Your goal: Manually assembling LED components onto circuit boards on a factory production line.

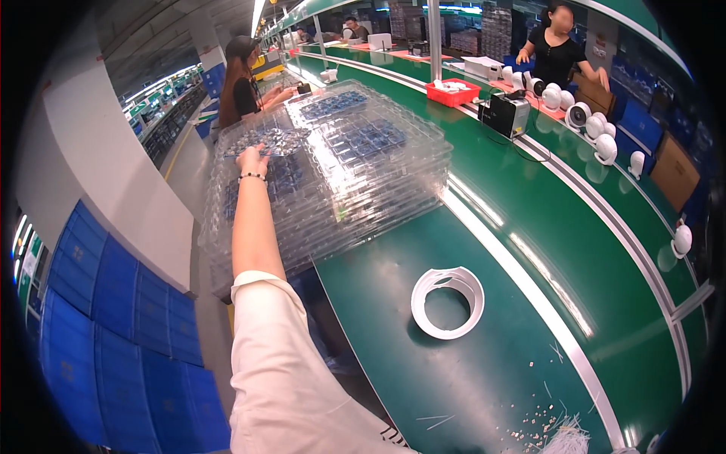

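My left hand [252,159], with a beaded bracelet at the wrist, reaches out over a tall stack of clear plastic trays [393,178]. Its fingers are closed on the near edge of a flat panel [276,142] crowded with small grey and blue parts, which looks like a circuit board panel. The panel is over the stack's far left part; whether it rests there I cannot tell. Blue board-like pieces [367,140] lie in the trays' compartments. My right hand is out of view. A white plastic ring-shaped housing [448,303] lies on the green bench [393,363] nearer to me.
White strips [567,437] and small scraps litter the bench's near end. A green conveyor [544,204] with metal rails runs along the right. It carries a red bin [452,92], a black box [504,113] and several white devices [605,147]. Blue crates [113,333] stand left. Co-workers are beyond.
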A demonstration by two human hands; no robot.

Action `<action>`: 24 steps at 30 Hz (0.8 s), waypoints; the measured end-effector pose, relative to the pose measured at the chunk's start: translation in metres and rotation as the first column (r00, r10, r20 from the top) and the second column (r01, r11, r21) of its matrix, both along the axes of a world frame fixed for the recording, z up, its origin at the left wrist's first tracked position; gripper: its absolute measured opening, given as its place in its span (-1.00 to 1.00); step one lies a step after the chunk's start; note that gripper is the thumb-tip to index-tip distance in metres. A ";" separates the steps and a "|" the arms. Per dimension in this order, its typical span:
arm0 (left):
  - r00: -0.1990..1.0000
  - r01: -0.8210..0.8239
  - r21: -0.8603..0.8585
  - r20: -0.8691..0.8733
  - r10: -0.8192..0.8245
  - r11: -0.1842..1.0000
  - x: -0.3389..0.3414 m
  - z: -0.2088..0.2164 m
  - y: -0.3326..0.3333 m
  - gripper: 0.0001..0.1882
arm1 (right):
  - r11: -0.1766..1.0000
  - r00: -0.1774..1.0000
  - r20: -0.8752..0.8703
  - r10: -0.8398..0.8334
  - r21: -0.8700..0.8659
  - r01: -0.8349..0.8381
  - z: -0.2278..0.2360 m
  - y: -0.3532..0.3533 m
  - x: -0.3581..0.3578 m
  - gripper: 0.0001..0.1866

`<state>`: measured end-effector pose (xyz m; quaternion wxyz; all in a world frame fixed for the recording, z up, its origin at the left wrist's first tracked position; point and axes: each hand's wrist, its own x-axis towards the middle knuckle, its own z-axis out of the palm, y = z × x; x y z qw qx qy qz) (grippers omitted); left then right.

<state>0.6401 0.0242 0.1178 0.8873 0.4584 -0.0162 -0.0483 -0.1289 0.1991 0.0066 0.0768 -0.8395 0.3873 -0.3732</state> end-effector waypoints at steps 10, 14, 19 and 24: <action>0.995 0.101 0.168 0.006 -0.103 0.981 -0.022 0.008 0.003 -0.54 | 0.980 0.981 0.105 0.160 0.102 -0.171 0.004 -0.024 0.028 -0.80; 0.982 0.188 0.215 -0.026 -0.187 0.958 -0.025 0.006 -0.005 -0.75 | 0.972 0.977 0.111 0.183 0.127 -0.197 0.001 -0.021 0.024 -0.78; 0.999 0.014 0.218 0.028 -0.021 0.976 -0.025 0.009 0.000 -0.80 | 0.966 0.973 0.102 0.209 0.131 -0.222 -0.005 -0.023 0.020 -0.78; 0.985 -0.069 -0.021 0.160 0.071 0.997 -0.022 0.011 0.000 -0.72 | 0.955 0.963 0.049 0.265 0.122 -0.269 -0.012 -0.024 0.014 -0.76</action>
